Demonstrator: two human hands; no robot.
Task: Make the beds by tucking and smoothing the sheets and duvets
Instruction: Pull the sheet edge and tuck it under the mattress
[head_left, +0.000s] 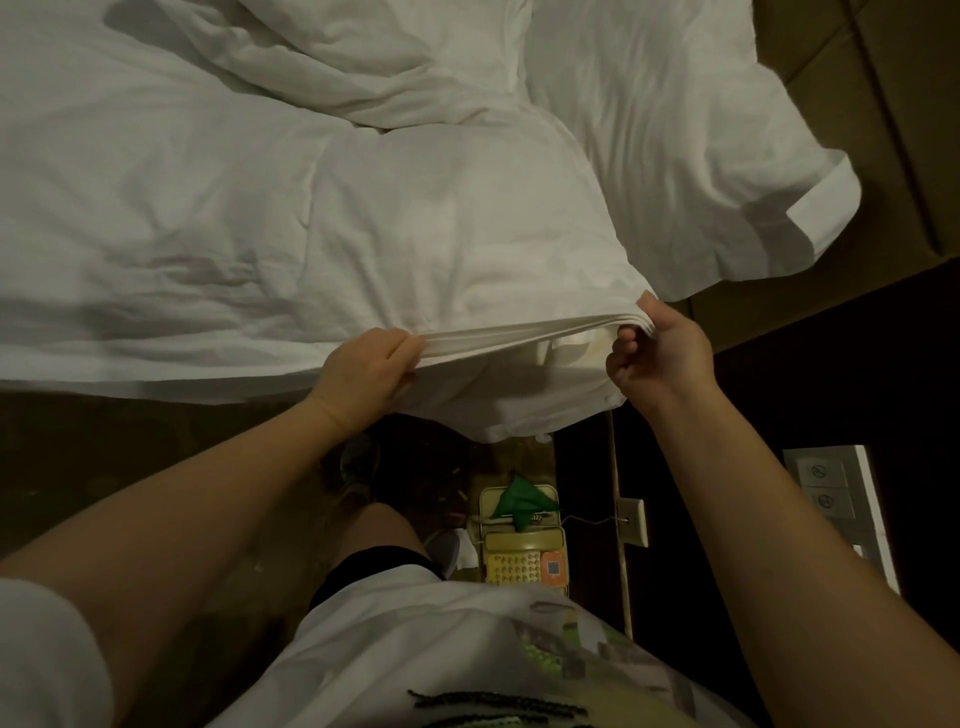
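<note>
A white duvet (249, 208) covers the bed and hangs over its near edge. My left hand (363, 371) grips the folded edge of the duvet from below. My right hand (657, 345) pinches the same edge at the corner, a forearm's length to the right. The hem is stretched taut between both hands and lifted slightly off the bed. A rumpled part of the duvet (332, 57) bunches at the far middle. A white pillow (675, 150) lies at the far right, beyond my right hand.
A brown headboard panel (883, 104) stands at the right. Below the bed corner a yellow telephone (522, 551) with a green cloth (522, 504) on it sits on a low surface. A white switch panel (841, 499) is at the right. Dark floor lies under my feet.
</note>
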